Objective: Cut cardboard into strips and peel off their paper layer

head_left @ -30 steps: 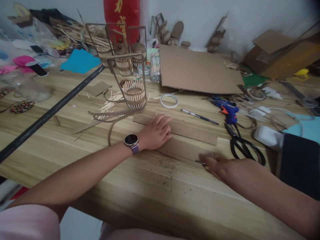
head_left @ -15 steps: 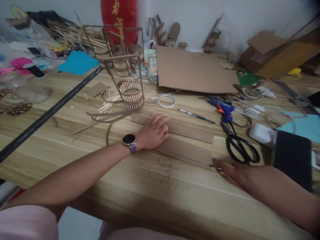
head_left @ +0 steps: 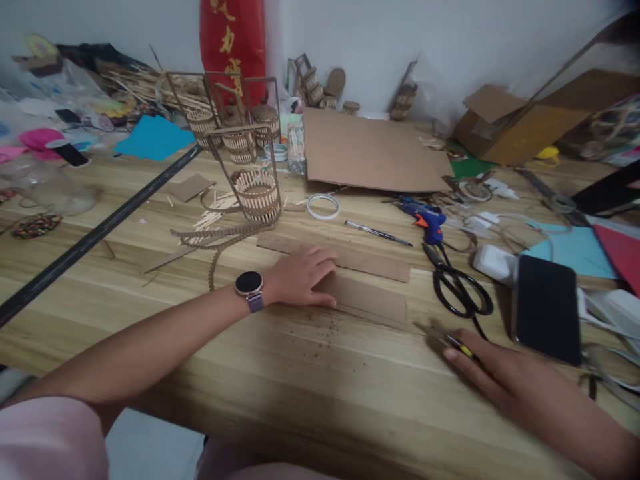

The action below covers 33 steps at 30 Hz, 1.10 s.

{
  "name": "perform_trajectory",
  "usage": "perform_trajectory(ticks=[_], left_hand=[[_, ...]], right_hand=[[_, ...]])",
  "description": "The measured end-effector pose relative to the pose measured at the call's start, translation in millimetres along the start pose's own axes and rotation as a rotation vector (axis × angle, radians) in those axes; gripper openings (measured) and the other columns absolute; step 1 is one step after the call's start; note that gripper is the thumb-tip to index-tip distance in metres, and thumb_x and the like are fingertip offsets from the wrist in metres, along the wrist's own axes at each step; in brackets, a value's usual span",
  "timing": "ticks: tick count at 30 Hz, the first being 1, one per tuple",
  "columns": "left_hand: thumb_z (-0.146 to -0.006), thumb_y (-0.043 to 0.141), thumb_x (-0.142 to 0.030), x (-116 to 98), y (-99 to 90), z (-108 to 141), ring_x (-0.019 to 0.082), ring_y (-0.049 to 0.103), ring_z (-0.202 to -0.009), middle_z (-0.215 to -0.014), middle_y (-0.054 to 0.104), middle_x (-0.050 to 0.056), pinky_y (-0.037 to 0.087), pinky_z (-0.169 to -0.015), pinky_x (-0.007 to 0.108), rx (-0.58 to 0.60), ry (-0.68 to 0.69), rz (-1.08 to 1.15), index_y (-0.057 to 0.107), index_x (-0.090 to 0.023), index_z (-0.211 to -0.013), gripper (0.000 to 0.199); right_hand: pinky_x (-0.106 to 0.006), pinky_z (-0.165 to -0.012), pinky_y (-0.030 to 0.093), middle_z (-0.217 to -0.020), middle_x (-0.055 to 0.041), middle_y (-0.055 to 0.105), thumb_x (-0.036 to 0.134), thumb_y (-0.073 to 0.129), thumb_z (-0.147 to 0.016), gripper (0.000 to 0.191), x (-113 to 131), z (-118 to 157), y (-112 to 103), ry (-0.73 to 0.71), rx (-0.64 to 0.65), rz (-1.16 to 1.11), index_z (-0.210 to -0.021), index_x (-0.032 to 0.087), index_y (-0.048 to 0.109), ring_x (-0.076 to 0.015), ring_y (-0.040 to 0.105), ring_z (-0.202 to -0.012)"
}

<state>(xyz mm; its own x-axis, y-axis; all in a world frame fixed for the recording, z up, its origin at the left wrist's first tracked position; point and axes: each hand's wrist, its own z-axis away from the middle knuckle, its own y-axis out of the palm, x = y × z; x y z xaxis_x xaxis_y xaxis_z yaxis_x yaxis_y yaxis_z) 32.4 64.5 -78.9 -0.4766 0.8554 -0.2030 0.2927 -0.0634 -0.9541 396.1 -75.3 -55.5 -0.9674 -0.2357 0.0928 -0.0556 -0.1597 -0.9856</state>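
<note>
My left hand (head_left: 303, 275), a watch on its wrist, lies on a cardboard strip (head_left: 375, 301) with its fingers spread and the thumb apart. Part of the strip is under the palm; a line runs along its near side. Just beyond lies a second cardboard strip (head_left: 373, 264). My right hand (head_left: 493, 370) is closed around a utility knife (head_left: 460, 345) with a bit of yellow on it. The blade end is blurred and points toward the strip's right end, a little apart from it. Dark crumbs are scattered on the table in front of the strip.
Black-handled scissors (head_left: 461, 288), a phone (head_left: 547, 308) and a blue glue gun (head_left: 430, 225) lie to the right. A pen (head_left: 379, 233), a tape roll (head_left: 323, 207) and a small stick bucket (head_left: 257, 195) stand beyond the strips. A large cardboard sheet (head_left: 375, 150) lies farther back.
My right hand has drawn the knife back off the strip's right end, toward me. My left thumb has spread away from the fingers. The view has turned slightly right.
</note>
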Motion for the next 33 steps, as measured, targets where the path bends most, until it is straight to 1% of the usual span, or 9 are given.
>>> perform_trajectory(ticks=[6, 10, 13, 16, 18, 21, 27, 30, 33], left_hand=[[-0.068, 0.090, -0.059, -32.9, -28.4, -16.8, 0.032, 0.062, -0.108, -0.114, 0.069, 0.016, 0.050, -0.091, 0.037, 0.294, -0.062, -0.153, 0.066, -0.011, -0.108, 0.067], [-0.087, 0.080, -0.039, -40.6, -47.3, -28.2, 0.027, 0.066, -0.097, -0.104, 0.071, 0.008, 0.048, -0.074, 0.032, 0.380, -0.177, 0.029, 0.065, -0.017, -0.094, 0.028], [-0.097, 0.063, -0.031, -40.7, -61.2, -25.9, 0.022, 0.065, -0.080, -0.089, 0.070, 0.003, 0.045, -0.067, 0.031, 0.274, -0.321, 0.291, 0.060, -0.019, -0.087, 0.016], [-0.099, 0.054, -0.031, -47.2, -64.0, -13.9, 0.022, 0.064, -0.083, -0.091, 0.069, 0.004, 0.048, -0.069, 0.032, -0.020, -0.664, 0.640, 0.055, -0.020, -0.089, 0.015], [-0.096, 0.053, -0.024, -56.4, -56.4, -2.6, 0.023, 0.066, -0.093, -0.103, 0.070, 0.006, 0.053, -0.072, 0.031, -0.198, -0.855, 1.023, 0.056, -0.019, -0.099, 0.006], [-0.095, 0.056, -0.022, -70.9, -36.4, 14.2, 0.025, 0.068, -0.102, -0.119, 0.067, 0.011, 0.059, -0.073, 0.033, -0.309, -1.077, 1.492, 0.053, -0.019, -0.109, 0.014], [-0.097, 0.058, -0.013, -79.8, -13.9, 27.1, 0.024, 0.064, -0.116, -0.133, 0.060, 0.013, 0.060, -0.094, 0.043, -0.532, -1.269, 1.647, 0.049, -0.019, -0.112, 0.018], [-0.097, 0.057, -0.010, -81.7, -19.8, 30.0, 0.019, 0.069, -0.107, -0.126, 0.064, 0.011, 0.059, -0.097, 0.038, -0.497, -1.271, 1.739, 0.050, -0.019, -0.111, 0.017], [-0.098, 0.057, -0.015, -84.6, -29.7, 43.5, 0.015, 0.073, -0.083, -0.094, 0.070, 0.007, 0.058, -0.089, 0.029, -0.192, -1.284, 1.759, 0.053, -0.016, -0.104, 0.007]], right_hand=[[-0.031, -0.063, 0.057, -0.076, -0.0043, 0.076, 0.052, 0.037, -0.099, 0.035, 25.2, -9.9, -10.6, 0.029, 0.119, -0.281, -0.089, 0.028, 0.061, -0.0246, 0.076, -0.072], [-0.031, -0.060, 0.056, -0.069, -0.0030, 0.072, 0.052, 0.039, -0.099, 0.035, 34.2, -14.8, -16.3, 0.006, 0.123, -0.355, -0.083, 0.028, 0.059, -0.0219, 0.072, -0.064], [-0.030, -0.054, 0.053, -0.063, -0.0028, 0.067, 0.057, 0.039, -0.098, 0.039, 40.1, -17.0, -22.1, 0.041, 0.126, -0.450, -0.081, 0.028, 0.058, -0.0206, 0.066, -0.055], [-0.029, -0.049, 0.050, -0.059, -0.0006, 0.062, 0.066, 0.045, -0.095, 0.042, 48.7, -22.2, -26.8, 0.091, 0.170, -0.568, -0.093, 0.027, 0.062, -0.0184, 0.061, -0.048], [-0.029, -0.046, 0.047, -0.058, 0.0010, 0.060, 0.074, 0.050, -0.089, 0.052, 56.1, -29.2, -27.7, 0.122, 0.203, -0.658, -0.103, 0.025, 0.063, -0.0171, 0.058, -0.046], [-0.028, -0.046, 0.045, -0.061, 0.0034, 0.058, 0.082, 0.055, -0.081, 0.069, 66.5, -44.5, -24.0, 0.162, 0.295, -0.789, -0.118, 0.024, 0.059, -0.0150, 0.055, -0.044], [-0.027, -0.049, 0.041, -0.063, 0.0076, 0.051, 0.072, 0.069, -0.075, 0.069, 80.0, -79.8, -13.3, 0.122, 0.478, -0.915, -0.121, 0.023, 0.056, -0.0108, 0.048, -0.045], [-0.026, -0.048, 0.041, -0.067, 0.0078, 0.049, 0.066, 0.076, -0.068, 0.066, 82.5, -95.3, -14.7, 0.102, 0.481, -0.931, -0.113, 0.022, 0.057, -0.0100, 0.047, -0.048], [-0.026, -0.048, 0.040, -0.067, 0.0072, 0.050, 0.067, 0.075, -0.068, 0.057, 76.1, -105.0, -17.2, 0.061, 0.515, -0.876, -0.099, 0.023, 0.055, -0.0096, 0.047, -0.049]])
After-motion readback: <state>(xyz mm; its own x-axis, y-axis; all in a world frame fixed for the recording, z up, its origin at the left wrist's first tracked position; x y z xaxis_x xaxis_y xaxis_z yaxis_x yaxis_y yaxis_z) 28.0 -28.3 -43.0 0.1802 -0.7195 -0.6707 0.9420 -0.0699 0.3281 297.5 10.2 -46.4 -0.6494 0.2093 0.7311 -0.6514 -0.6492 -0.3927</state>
